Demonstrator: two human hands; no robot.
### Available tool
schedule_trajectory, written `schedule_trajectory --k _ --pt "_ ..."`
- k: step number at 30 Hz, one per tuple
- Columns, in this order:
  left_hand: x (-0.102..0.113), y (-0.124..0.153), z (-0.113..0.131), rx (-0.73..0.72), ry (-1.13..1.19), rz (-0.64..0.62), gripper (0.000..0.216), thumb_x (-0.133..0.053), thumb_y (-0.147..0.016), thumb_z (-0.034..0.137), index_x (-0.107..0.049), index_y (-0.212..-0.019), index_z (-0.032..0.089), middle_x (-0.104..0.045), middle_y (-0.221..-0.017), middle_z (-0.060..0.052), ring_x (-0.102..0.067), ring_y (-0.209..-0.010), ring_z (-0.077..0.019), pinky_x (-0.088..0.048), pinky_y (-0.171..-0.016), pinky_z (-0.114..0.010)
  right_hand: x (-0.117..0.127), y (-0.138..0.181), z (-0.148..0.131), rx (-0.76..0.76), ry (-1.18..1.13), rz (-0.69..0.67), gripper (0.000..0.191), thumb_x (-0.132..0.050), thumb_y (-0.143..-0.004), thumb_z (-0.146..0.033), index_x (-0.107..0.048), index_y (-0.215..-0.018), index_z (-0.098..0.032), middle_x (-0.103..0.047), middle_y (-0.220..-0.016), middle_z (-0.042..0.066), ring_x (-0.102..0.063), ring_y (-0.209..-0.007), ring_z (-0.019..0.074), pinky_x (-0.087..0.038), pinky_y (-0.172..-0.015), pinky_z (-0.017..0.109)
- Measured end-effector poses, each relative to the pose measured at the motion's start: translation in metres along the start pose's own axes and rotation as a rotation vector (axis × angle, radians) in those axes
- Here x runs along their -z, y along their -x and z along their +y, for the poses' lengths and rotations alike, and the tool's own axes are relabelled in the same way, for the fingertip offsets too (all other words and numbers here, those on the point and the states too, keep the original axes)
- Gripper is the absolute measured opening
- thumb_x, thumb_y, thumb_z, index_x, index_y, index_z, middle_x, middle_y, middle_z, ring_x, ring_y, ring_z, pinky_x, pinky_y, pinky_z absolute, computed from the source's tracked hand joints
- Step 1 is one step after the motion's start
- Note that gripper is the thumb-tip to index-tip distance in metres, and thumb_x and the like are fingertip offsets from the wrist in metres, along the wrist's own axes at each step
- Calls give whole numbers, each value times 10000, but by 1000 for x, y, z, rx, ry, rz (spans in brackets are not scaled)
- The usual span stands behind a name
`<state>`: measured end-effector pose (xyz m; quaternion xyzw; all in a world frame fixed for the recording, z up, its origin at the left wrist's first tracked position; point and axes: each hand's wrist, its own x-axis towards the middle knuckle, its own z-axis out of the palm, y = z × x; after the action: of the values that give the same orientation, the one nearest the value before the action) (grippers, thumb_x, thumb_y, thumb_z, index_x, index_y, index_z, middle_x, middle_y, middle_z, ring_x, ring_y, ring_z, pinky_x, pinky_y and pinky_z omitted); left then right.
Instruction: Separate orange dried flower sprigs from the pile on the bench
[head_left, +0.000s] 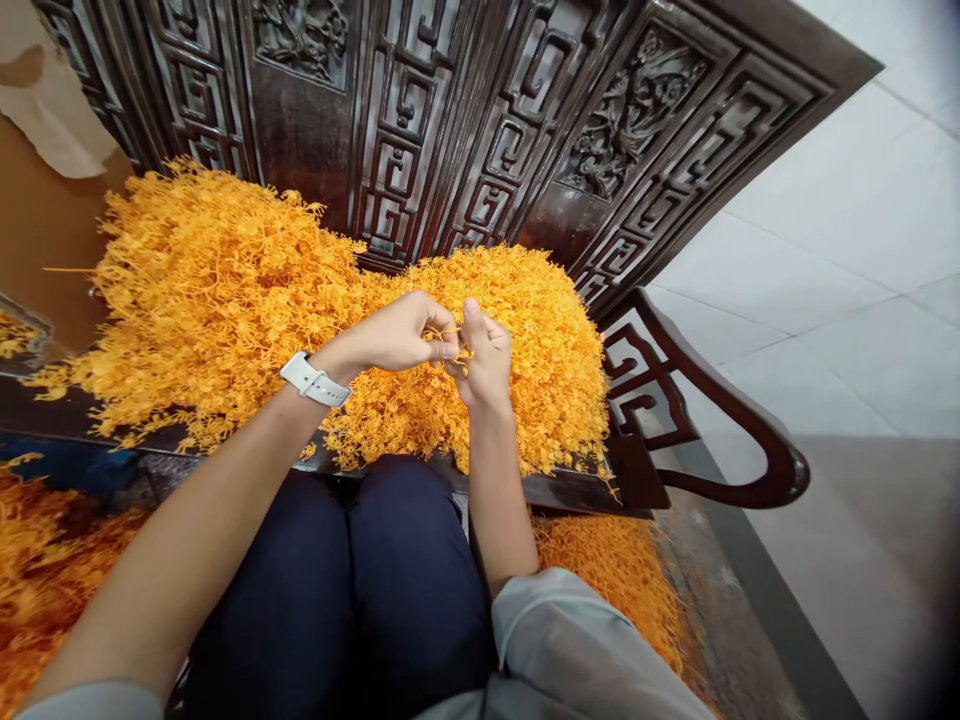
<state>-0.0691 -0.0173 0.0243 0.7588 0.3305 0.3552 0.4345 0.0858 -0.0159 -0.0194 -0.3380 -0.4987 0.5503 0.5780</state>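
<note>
My left hand (pixel 401 333), with a white watch on the wrist, and my right hand (pixel 486 352) meet above a big heap of orange plastic sprigs (pixel 225 290) piled on a dark carved wooden bench (pixel 645 470). Both hands pinch one small orange sprig (pixel 450 345) between their fingertips, fingers curled closed. My knees in dark trousers press against the bench's front edge below the hands.
The bench's carved backrest (pixel 480 130) rises behind the heap and its curved armrest (pixel 720 420) stands at the right. More orange sprigs (pixel 615 570) lie on the floor by my right leg and at the left (pixel 45 570). White floor tiles (pixel 847 250) spread to the right.
</note>
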Motion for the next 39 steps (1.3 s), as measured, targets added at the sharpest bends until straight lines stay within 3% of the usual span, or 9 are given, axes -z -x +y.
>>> schedule_trajectory --k 8,14,17,20,23,25,28,31,39 --pt "0 2 7 -46 273 -24 267 -848 -780 332 -712 -641 148 -672 -621 -42 -577 -570 -125 -459 -611 -284 -8 -4 -4 -255 -301 -100 572 -723 -868 -551 -280 -653 -260 -207 -477 -142 -65 -372 24 -44 -335 234" --pt "4 5 3 -46 736 201 259 -873 -777 225 -670 -641 140 -591 -637 -3 -492 -542 -59 -401 -544 -218 4 1 -23 17 -407 -181 606 -743 -881 -521 -272 -608 -255 -146 -497 -112 -51 -415 73 -44 -316 235" --pt "8 3 0 -11 869 400 137 -762 -887 172 -720 -758 154 -627 -707 -6 -470 -534 -43 -374 -508 -189 15 -5 -23 143 -150 24 491 -630 -964 -566 -407 -657 -255 -278 -553 -82 -196 -445 98 -204 -372 230" --pt "12 1 -3 14 938 537 78 -692 -956 203 -766 -930 195 -716 -838 -18 -470 -532 -43 -391 -500 -193 32 -11 -9 303 387 244 408 -592 -985 -587 -629 -787 -233 -591 -833 24 -551 -730 142 -476 -648 276" --pt "15 0 -3 40 949 607 90 -678 -969 233 -767 -984 234 -771 -929 -21 -479 -526 -51 -415 -513 -213 50 -8 9 375 703 351 451 -541 -1018 -576 -753 -873 -206 -653 -1010 88 -616 -1013 210 -482 -907 360" --pt "16 -1 -3 61 925 633 95 -672 -976 266 -766 -983 252 -787 -931 -21 -489 -524 -62 -424 -522 -229 57 0 17 388 665 453 500 -489 -1049 -562 -753 -828 -199 -594 -806 38 -589 -824 179 -457 -800 324" --pt "15 -4 -3 79 889 660 115 -656 -989 302 -768 -983 277 -790 -875 -13 -512 -524 -73 -431 -537 -244 57 14 23 324 488 475 504 -506 -1041 -574 -679 -747 -203 -361 -570 -63 -344 -515 118 -284 -549 266" --pt "12 -7 -3 60 913 647 126 -650 -997 310 -772 -996 278 -785 -849 -9 -523 -515 -62 -438 -548 -246 50 24 24 240 391 407 505 -542 -1012 -607 -639 -727 -201 -286 -531 -93 -234 -465 92 -186 -493 253" --pt "9 -6 1 55 1058 647 142 -622 -1007 234 -752 -1066 231 -809 -1018 -36 -668 -682 -76 -516 -645 -208 35 39 33 81 222 269 445 -597 -977 -609 -668 -815 -201 -320 -535 -98 -244 -459 80 -218 -457 230"
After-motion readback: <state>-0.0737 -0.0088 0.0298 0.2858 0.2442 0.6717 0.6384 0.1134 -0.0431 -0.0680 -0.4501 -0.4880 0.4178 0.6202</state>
